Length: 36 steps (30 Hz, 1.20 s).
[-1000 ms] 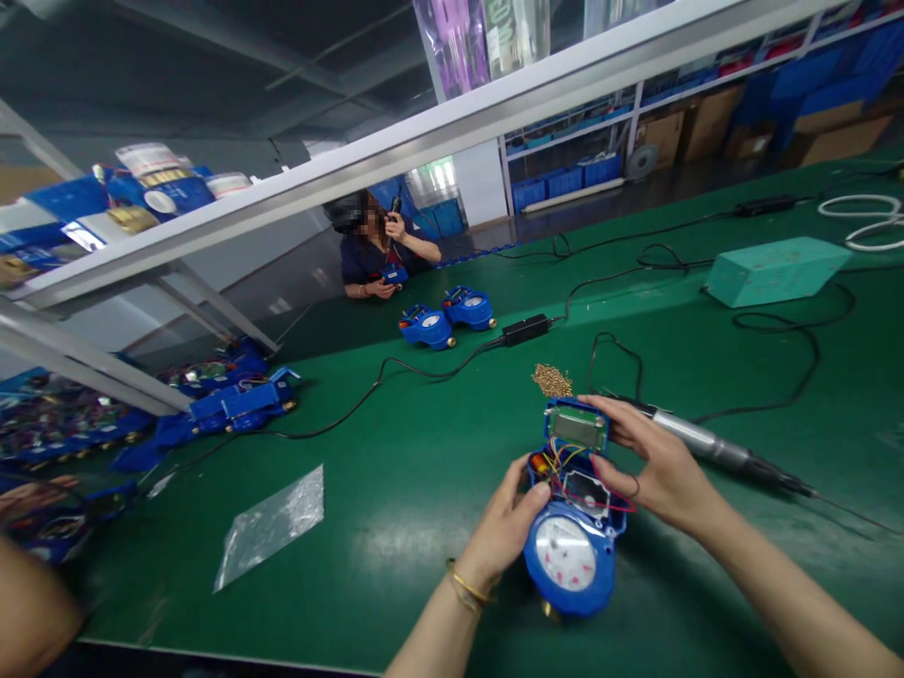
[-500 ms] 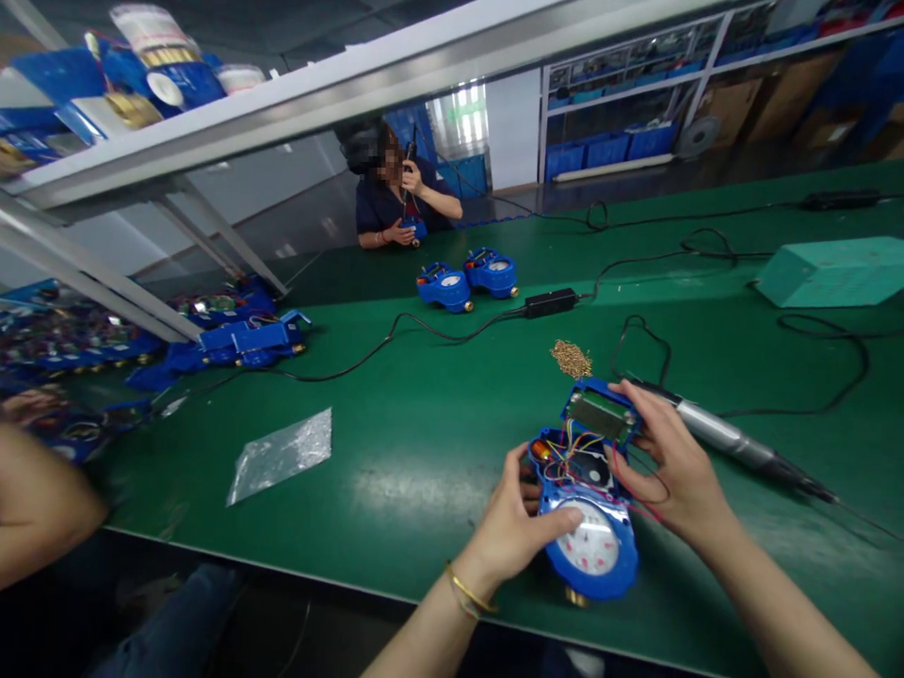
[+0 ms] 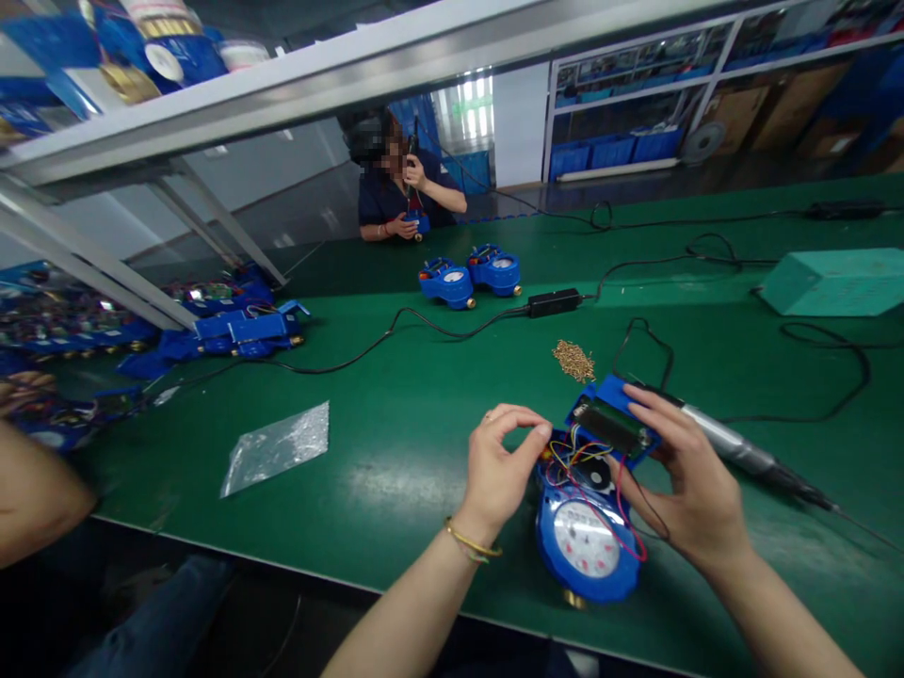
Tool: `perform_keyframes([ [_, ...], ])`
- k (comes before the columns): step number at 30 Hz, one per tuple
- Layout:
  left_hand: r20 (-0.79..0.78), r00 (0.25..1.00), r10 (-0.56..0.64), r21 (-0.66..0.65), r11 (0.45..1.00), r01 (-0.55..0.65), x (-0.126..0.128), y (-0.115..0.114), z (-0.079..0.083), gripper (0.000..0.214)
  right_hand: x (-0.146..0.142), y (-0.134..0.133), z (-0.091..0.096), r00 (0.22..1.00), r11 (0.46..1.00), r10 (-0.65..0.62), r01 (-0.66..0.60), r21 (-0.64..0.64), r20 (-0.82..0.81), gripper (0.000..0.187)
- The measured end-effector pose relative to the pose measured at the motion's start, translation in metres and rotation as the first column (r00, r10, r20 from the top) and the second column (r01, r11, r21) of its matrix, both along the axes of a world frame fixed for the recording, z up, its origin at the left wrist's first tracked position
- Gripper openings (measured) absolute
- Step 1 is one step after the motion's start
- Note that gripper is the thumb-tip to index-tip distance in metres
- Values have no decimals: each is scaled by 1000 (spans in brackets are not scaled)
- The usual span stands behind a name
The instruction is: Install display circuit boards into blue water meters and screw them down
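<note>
On a green workbench (image 3: 395, 452), a blue water meter (image 3: 589, 541) lies open at five o'clock; the left hand (image 3: 498, 471) pinches thumb to forefinger at its wiring (image 3: 573, 457), while the right hand (image 3: 688, 485) grips the display lid (image 3: 608, 426) with spread fingers at twelve. Probably heavy, wires fragile: hold the body.

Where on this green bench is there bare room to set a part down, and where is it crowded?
Bare mat lies between the bag and the left hand, below the cable. Crowded: around the meter, screws and screwdriver on the right, and the parts pile at far left.
</note>
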<state>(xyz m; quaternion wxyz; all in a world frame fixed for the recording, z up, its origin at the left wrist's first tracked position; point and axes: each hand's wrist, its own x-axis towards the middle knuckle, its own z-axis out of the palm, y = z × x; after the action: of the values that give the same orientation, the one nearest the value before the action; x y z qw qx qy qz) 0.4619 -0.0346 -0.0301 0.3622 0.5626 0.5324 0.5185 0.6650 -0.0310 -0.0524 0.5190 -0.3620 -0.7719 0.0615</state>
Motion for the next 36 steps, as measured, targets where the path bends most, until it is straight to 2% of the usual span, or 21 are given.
perform_keyframes([
  [5,-16,1000,10,-55,998,-11,17,7,-3,9,-1,3,-4,1000,1000,18,-18,10,-20,67],
  [8,-40,995,95,-51,994,-97,22,6,-4,8,0,4,-5,1000,999,6,-6,36,1,68],
  [11,-138,975,172,-12,985,-175,23,2,-2,8,0,4,-4,1000,998,-9,8,57,20,69],
  [16,-269,949,166,19,986,-167,24,-5,0,8,-2,3,-4,1000,998,-11,11,66,7,70],
  [21,-308,943,123,45,992,-115,24,-8,-1,7,-3,3,-5,1000,997,-21,21,68,5,72],
  [28,-190,972,136,-14,990,-141,29,-8,-3,11,-4,1,-14,992,1000,-1,-3,-31,-127,69],
  [33,-199,971,130,-16,991,-136,31,-10,-4,21,-6,0,-14,994,999,-44,46,20,-104,71],
  [36,-155,982,106,-14,994,-110,30,-10,-2,18,-7,0,-11,996,994,-70,74,83,-49,72],
])
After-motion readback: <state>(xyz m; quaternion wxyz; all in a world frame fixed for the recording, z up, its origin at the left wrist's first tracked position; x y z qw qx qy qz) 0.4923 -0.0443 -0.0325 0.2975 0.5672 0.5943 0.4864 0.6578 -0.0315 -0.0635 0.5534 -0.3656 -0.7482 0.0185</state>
